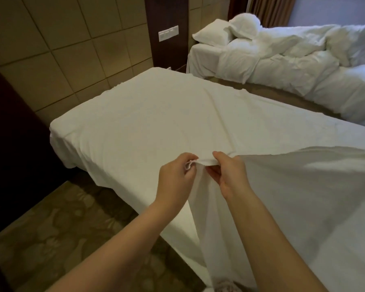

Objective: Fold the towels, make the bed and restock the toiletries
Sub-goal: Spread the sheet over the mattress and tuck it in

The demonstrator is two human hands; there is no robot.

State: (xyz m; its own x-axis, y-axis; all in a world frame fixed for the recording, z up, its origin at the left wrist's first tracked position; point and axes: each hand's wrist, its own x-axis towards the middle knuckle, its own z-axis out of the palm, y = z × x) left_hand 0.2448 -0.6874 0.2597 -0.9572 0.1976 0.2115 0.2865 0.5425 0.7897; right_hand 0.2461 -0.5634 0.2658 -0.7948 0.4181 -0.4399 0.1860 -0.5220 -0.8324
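Note:
A white sheet point(156, 123) lies spread over the near bed point(59, 140), smooth at the head end and draped over its side. My left hand point(176, 175) and my right hand point(228, 173) both pinch the sheet's edge, a hand's width apart, and lift it a little above the mattress. From that grip the cloth hangs down toward the floor between my forearms. To the right, a raised fold of the sheet point(314, 175) billows above the bed.
A second bed point(200, 60) at the back right holds a rumpled white duvet point(293, 57) and two pillows point(215, 32). A padded tan wall point(61, 49) backs the near bed. A dark panel with switches point(168, 33) stands between the beds. Patterned carpet point(61, 224) lies at my left.

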